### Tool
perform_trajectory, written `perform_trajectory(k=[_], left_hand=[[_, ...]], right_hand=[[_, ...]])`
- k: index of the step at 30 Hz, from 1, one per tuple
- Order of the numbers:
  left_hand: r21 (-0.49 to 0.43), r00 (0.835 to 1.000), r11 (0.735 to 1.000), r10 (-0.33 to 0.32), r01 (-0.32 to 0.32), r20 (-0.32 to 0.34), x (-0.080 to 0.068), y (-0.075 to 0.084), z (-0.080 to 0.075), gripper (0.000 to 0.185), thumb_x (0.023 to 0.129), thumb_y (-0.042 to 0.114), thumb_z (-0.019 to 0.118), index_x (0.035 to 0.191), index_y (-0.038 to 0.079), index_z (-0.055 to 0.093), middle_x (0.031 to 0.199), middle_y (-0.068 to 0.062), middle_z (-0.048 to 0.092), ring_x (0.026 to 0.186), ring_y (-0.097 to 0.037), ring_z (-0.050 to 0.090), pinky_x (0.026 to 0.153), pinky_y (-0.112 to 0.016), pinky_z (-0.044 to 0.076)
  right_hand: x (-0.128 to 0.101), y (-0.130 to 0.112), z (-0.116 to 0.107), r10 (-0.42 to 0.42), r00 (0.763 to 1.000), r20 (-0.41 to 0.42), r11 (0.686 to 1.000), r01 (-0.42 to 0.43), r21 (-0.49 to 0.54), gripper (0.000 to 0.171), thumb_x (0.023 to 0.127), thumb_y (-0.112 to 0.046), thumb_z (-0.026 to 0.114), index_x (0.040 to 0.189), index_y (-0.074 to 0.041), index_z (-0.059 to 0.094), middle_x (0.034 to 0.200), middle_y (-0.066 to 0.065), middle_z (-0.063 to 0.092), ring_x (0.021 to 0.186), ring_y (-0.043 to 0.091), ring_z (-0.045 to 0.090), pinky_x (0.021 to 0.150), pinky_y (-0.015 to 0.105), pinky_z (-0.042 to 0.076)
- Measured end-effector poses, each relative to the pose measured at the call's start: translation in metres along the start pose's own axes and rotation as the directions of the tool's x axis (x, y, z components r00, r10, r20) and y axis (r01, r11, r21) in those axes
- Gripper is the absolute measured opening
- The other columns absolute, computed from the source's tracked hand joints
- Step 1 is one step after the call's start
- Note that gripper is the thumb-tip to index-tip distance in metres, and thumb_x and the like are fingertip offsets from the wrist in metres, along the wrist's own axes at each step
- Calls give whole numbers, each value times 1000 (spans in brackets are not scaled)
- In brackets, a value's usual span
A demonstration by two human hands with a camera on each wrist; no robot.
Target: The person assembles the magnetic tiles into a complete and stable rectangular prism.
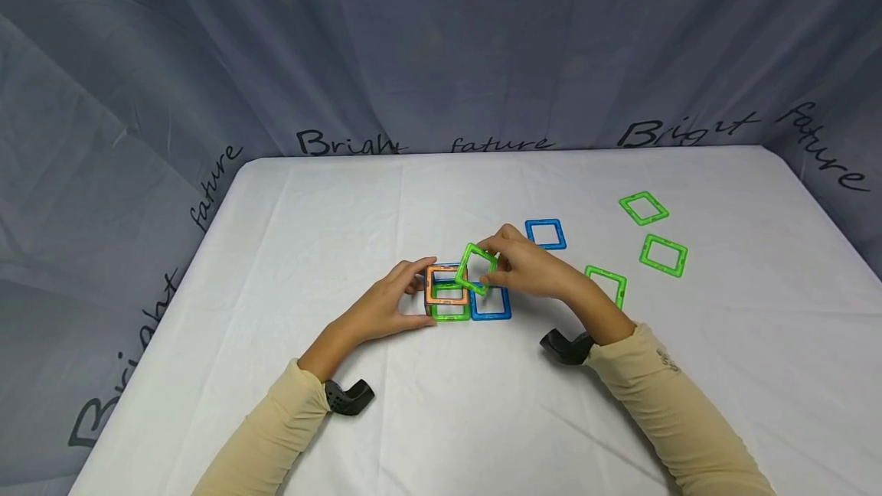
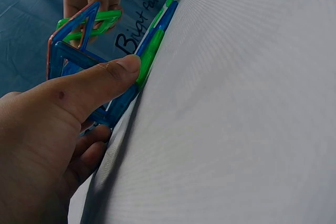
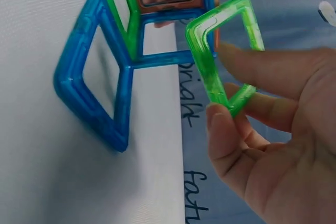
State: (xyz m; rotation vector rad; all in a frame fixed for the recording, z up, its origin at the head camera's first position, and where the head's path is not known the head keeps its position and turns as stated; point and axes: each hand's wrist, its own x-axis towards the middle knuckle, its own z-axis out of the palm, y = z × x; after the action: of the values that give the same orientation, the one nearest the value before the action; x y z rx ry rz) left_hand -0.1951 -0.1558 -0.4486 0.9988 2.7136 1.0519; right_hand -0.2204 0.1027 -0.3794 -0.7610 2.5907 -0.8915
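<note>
Even, diffuse light from overhead; white cloth-covered table [image 1: 441, 419] reads bright, the grey-blue printed fabric backdrop [image 1: 207, 44] behind it dimmer. Shadows soft and short, lying just under the forearms and beside the small cube of translucent plastic square frames [image 1: 448, 298]. No hard glare. Head view sharp at centre, table edges bowing toward the corners. Left wrist view: thumb of the left hand [image 2: 58, 129] nearest the lens slightly soft, cloth weave crisp. Right wrist view: green translucent square frame [image 3: 223, 51] glints faintly; right hand [image 3: 278, 150] a little soft.

The green square frame [image 3: 223, 51] I pinch is glossy translucent plastic; the tablecloth [image 1: 441, 419] under my wrists is matt white woven cloth.
</note>
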Motion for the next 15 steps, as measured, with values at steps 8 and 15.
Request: perform_trajectory(k=[8, 15], left_hand=[[1, 1000, 1000, -8, 8, -2, 0, 1, 0, 87, 71, 29, 78, 142, 18, 29, 111, -3, 50, 97, -12, 55, 84, -30, 47], [3, 1000, 1000, -11, 11, -2, 0, 0, 0, 88, 71, 30, 78, 142, 19, 28, 112, -3, 49, 97, -12, 54, 84, -30, 47]], right_hand=[[1, 4, -1, -33, 996, -86, 999, 32, -19, 21, 90, -11, 56, 106, 2, 63, 93, 11, 52, 83, 20, 50, 71, 29, 45], [1, 5, -3, -56, 992, -112, 998, 54, -14, 18, 90, -10, 56, 102, 1, 64, 91, 10, 51, 83, 20, 50, 69, 29, 44]])
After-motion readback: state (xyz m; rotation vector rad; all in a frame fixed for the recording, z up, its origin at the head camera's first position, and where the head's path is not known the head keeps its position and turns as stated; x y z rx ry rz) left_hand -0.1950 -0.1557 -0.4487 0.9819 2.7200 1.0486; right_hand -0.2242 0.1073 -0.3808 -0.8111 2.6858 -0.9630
